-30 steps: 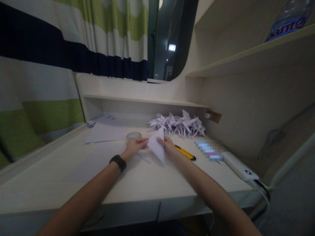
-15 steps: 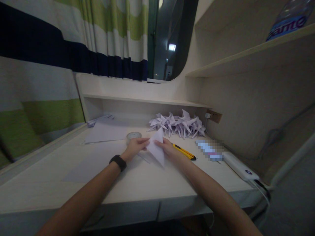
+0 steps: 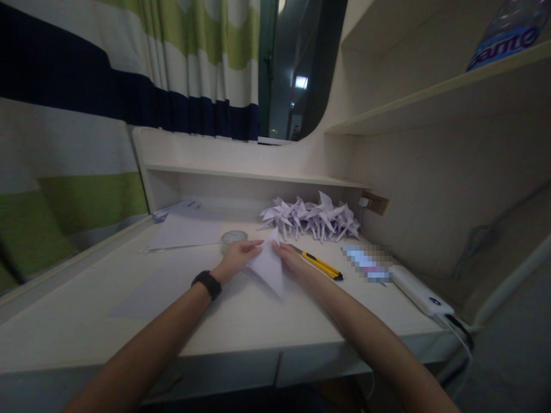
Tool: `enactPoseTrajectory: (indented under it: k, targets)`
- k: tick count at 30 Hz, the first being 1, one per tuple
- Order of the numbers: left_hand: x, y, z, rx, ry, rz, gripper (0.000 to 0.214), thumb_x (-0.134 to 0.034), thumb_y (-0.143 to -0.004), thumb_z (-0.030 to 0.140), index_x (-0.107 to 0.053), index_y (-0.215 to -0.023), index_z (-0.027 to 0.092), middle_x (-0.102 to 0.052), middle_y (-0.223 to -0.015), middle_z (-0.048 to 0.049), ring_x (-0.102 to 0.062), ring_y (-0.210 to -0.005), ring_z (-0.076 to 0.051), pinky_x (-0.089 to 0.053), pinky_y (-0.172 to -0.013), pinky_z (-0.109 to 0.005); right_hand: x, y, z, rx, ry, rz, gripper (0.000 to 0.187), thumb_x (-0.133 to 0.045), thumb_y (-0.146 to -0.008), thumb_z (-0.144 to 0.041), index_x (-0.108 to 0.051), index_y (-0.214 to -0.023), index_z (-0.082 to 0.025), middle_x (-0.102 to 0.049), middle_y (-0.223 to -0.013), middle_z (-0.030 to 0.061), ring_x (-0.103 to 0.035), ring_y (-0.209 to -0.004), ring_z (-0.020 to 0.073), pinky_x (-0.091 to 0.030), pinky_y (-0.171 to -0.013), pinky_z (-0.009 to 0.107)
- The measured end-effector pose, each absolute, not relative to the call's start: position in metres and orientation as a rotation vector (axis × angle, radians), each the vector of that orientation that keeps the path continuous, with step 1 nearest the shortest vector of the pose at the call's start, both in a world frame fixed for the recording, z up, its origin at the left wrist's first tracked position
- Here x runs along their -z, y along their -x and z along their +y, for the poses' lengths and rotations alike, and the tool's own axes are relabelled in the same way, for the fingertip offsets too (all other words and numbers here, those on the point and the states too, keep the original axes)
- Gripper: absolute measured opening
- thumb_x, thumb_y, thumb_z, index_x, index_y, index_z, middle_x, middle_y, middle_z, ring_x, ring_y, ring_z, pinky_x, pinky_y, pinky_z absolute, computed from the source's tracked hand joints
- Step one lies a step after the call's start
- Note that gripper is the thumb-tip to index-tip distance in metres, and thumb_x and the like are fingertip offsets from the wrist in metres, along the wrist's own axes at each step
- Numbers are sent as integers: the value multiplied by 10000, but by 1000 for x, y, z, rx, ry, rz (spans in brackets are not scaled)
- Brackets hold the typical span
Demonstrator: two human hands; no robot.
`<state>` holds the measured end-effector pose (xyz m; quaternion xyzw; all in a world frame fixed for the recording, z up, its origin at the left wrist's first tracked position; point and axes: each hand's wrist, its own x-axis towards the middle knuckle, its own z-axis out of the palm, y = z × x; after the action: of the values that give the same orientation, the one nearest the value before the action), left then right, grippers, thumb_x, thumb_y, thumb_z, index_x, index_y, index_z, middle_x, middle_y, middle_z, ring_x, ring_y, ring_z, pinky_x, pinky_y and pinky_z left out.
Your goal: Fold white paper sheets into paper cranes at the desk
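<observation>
A piece of folded white paper (image 3: 269,268) is held between my two hands above the desk. My left hand (image 3: 239,258), with a black band on its wrist, pinches the paper's left side. On the other side my right hand (image 3: 287,256) grips the upper right edge, thumb near the top point. The paper's lower corner hangs down between the wrists. A yellow utility knife (image 3: 322,265) lies just right of my right hand. Behind my left hand sits a round roll of clear tape (image 3: 233,236), partly covered by the fingers.
Several white paper pinwheels (image 3: 312,217) are heaped at the back. Paper sheets (image 3: 187,228) lie at the back left, another sheet (image 3: 150,292) nearer. To the right are a blurred-out phone (image 3: 365,264) and a white power strip (image 3: 419,291). A bottle (image 3: 508,40) stands on the upper shelf.
The paper has shifted slightly left and its top point sits lower. My right hand has moved a little left along its edge, uncovering more of the knife. My left hand is nearly still.
</observation>
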<state>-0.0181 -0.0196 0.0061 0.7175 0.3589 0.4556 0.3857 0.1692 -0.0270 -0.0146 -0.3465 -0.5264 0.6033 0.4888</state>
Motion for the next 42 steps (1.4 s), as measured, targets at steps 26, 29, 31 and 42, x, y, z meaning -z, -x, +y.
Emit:
enactPoseTrajectory:
  k: [26, 29, 31, 42]
  targets:
    - [0, 16, -14, -1180, -1878, 963, 408, -614, -761, 406, -724, -1056, 147, -738, -942, -92, -660, -827, -223, -504, -676, -299, 17, -162, -22, -1392, 923, -1262, 445, -702, -675, -584, -603, -862, -192, -614, -661, -15, -561, -562, 124, -416, -521, 224]
    - [0, 17, -12, -1215, -1853, 932, 390, -621, -763, 393, -725, -1053, 152, -740, -948, -90, -662, -845, -225, -511, -711, -317, 3, -158, -17, -1296, 1023, -1280, 420, -735, -633, -544, -595, -797, -184, -603, -657, -18, -558, -575, 123, -425, -536, 232]
    - [-1, 17, -12, -1260, -1813, 920, 400, -633, -760, 389, -717, -1067, 147, -739, -965, -91, -664, -846, -222, -514, -731, -326, -5, -154, -13, -1254, 1067, -1305, 406, -730, -628, -535, -580, -762, -184, -582, -638, -25, -536, -565, 121, -412, -527, 233]
    - [-15, 12, -24, -1476, -1879, 992, 323, -620, -812, 391, -738, -1013, 168, -736, -1003, -86, -676, -894, -228, -494, -859, -341, -3, -130, -18, -474, 1080, -1527, 302, -407, -902, -522, -475, -804, -245, -519, -726, -9, -505, -746, 186, -368, -679, 293]
